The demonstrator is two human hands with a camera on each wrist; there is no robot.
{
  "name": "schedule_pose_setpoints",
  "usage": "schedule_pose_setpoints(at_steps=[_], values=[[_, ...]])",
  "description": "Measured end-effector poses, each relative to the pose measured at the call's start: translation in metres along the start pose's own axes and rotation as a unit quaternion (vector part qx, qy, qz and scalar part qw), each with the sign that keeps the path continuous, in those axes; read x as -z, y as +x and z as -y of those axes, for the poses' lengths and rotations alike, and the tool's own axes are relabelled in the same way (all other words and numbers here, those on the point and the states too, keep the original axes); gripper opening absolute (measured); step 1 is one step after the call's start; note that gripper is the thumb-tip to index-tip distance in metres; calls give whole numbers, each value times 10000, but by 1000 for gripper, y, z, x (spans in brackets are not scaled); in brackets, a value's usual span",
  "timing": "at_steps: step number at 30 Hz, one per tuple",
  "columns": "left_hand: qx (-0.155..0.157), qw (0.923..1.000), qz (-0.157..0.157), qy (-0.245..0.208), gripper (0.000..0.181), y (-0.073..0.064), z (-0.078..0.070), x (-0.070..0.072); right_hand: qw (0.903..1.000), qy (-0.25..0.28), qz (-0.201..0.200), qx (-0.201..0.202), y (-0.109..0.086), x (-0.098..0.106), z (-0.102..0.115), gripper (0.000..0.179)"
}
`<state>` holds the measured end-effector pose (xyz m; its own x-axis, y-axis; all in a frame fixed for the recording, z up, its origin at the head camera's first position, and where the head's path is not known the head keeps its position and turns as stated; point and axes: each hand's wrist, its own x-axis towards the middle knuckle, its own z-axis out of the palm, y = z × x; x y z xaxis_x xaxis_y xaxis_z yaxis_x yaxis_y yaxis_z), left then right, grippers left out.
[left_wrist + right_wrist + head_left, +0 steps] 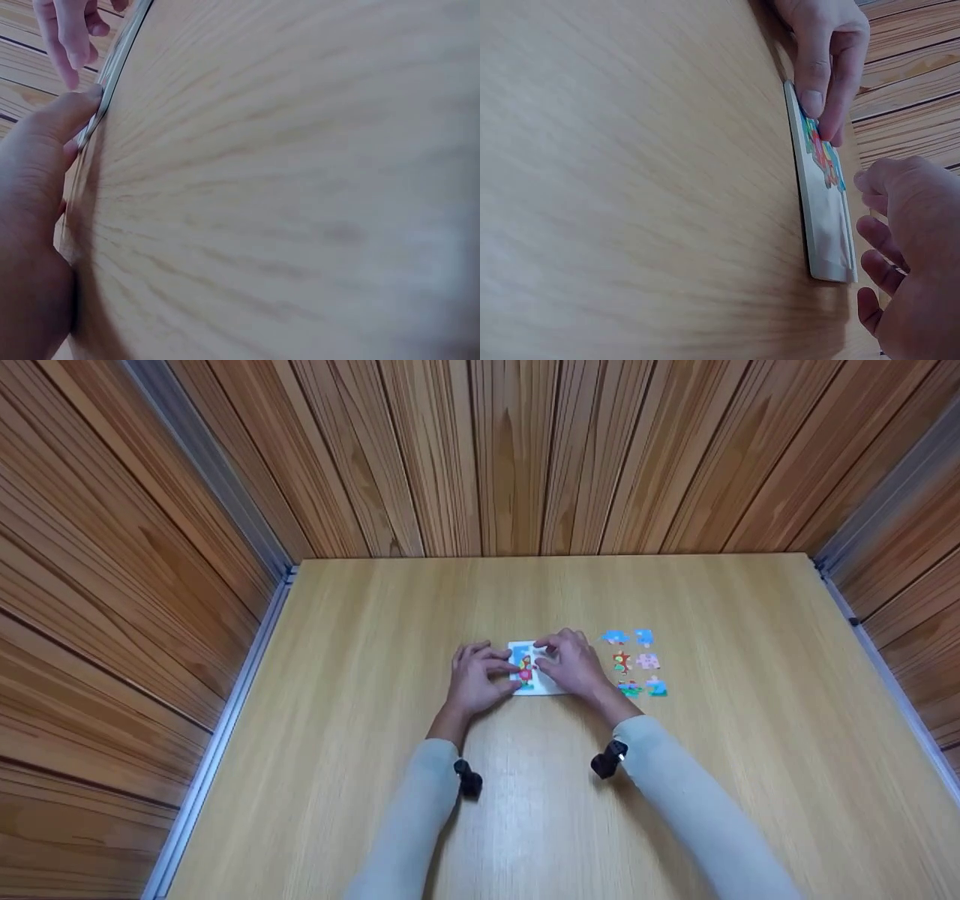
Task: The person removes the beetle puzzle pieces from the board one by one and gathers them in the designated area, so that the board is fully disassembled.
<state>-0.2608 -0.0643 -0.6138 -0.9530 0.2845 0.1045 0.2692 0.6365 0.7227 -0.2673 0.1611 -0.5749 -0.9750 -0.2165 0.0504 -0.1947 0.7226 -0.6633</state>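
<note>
A small white puzzle tray (pixel 552 688) lies on the table, with joined colourful pieces (pixel 525 669) filling its left part. My left hand (pixel 477 679) is at the tray's left end. Its thumb and forefinger rest on the pieces and the tray's edge, as the right wrist view shows. Over the bare right part of the tray is my right hand (pixel 574 661), fingers bent loosely and the thumb apart from the forefinger. No piece shows between its fingertips. Its fingers hide some of the tray in the head view.
Several loose puzzle pieces (pixel 647 661) lie in two columns to the right of the tray, close beside my right hand. Wood-plank walls (pixel 510 457) stand behind and at both sides of the table (pixel 360 660). Metal rails (pixel 225 727) run along its sides.
</note>
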Motion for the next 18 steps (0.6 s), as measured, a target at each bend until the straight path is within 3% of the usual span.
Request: schedule_pose_setpoints(at_steps=[6, 18], values=[[50, 10000, 32, -42, 25, 0, -1, 0, 9995, -16, 232, -216, -1, -7, 1, 34], [43, 9999, 101, -101, 23, 0, -1, 3, 9988, -190, 266, -378, -1, -13, 2, 40]])
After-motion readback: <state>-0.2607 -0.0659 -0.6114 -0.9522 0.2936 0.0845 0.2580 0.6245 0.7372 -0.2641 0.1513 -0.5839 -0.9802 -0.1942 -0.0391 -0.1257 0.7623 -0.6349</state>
